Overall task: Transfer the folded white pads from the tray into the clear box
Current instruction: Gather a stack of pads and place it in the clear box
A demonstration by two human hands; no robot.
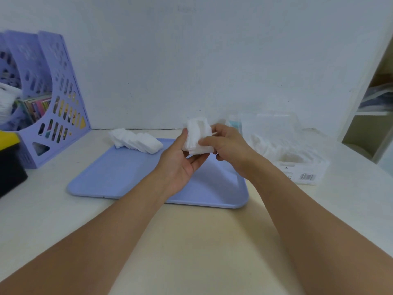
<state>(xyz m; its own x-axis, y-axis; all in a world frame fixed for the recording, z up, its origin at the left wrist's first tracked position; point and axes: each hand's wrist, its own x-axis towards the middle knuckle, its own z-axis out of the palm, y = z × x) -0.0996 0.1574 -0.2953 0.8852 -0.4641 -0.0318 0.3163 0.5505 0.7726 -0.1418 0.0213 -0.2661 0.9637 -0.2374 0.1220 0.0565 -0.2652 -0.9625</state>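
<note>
The job looks about half done. Some white pads already sit inside the clear box (297, 150) at the right of the frame, though its see-through walls make them hard to count. One bunch is on its way: a small stack of pads (197, 137) is up in the air in the middle of the frame, above the far right part of the blue tray (131, 177). The left hand (180, 165) holds the stack from below, with its fingers curled up around the left side. The right hand (227, 145) pinches the stack's right edge with thumb and fingers. So both hands are gripping the same stack, and it is not in the box yet.

What is left is a row of pads (136, 141) leaning like fallen dominoes at the far left edge of the tray, near the top middle of the frame. The rest of the tray is bare.

The box's lid seems to stand open at the back. A purple file rack (55, 99) in the upper left holds colorful books.
</note>
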